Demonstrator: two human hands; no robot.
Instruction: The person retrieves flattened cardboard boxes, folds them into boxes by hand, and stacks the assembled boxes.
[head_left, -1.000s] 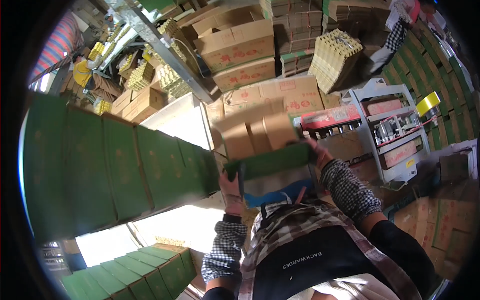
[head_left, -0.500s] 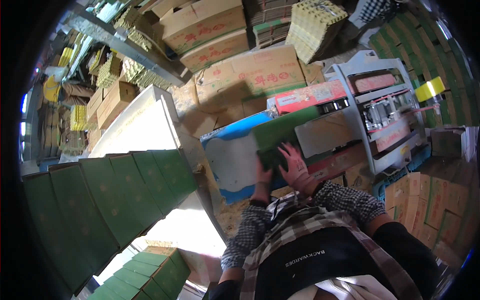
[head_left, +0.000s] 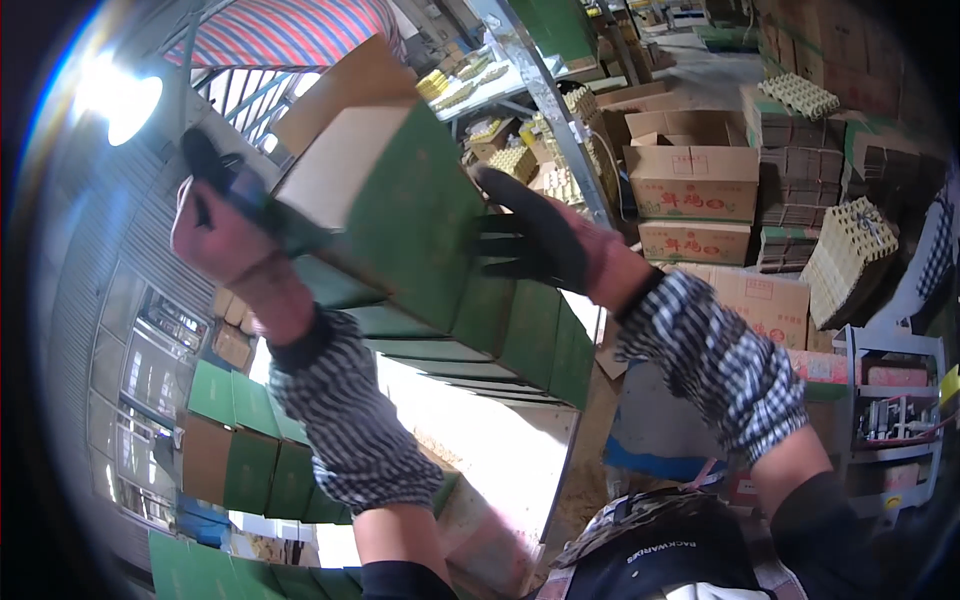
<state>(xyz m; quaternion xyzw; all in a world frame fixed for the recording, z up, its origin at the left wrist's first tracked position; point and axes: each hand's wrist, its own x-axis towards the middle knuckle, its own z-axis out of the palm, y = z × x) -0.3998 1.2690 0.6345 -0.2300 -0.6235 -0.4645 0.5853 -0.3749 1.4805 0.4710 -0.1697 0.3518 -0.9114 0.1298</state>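
Between my two gloved hands is a green cardboard box (head_left: pixel 405 215), tilted, with bare brown cardboard showing on its top and a raised brown flap behind. At its left end is my left hand (head_left: pixel 230 225), in a pink glove with dark fingers, the fingers bent at the box's edge. My right hand (head_left: pixel 550 235) lies along the box's right side with the fingers stretched against it. Directly below the box runs a row of similar green boxes (head_left: pixel 525 335) on a pale table (head_left: pixel 495 525). Whether the held box touches that row, I cannot tell.
More green boxes (head_left: pixel 275 470) stand to the lower left. A grey metal post (head_left: pixel 545 85) rises beyond the row. Brown cartons (head_left: pixel 690 185) and stacked egg trays (head_left: pixel 850 255) are at the far right. A grey-framed machine (head_left: pixel 895 415) stands at the right, near a blue-edged worktop (head_left: pixel 650 420).
My hands have gone from a dark green piece at the machine's worktop to the left, up above the green row, with a green box between them. The view has swung left.
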